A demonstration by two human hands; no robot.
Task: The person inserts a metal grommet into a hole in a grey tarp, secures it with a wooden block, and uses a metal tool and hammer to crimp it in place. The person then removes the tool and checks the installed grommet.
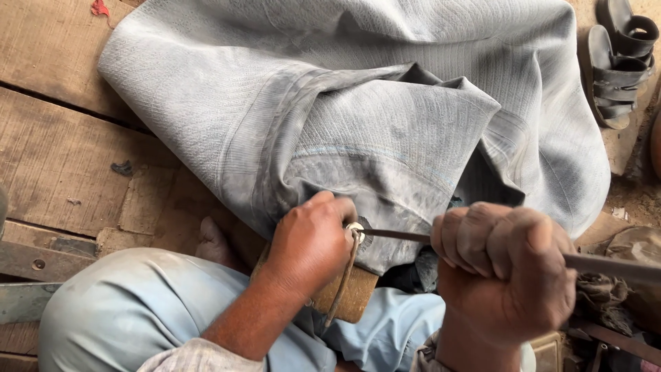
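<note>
Grey rubber inner tube (385,117) is lying folded across the wooden floor (62,158) and the person's lap. Left hand (311,242) is pinching its metal valve (354,229), grip closed. Right hand (506,272) is fisting tight around a thin metal rod (606,263) touching the valve. Sandals (620,62) are sitting at the floor's top-right corner.

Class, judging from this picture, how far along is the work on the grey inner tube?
Done: the inner tube lies folded over a wooden block. In hand: the left hand pins the metal valve while the right hand holds a thin rod against it. Left: the valve is still on the tube.
</note>
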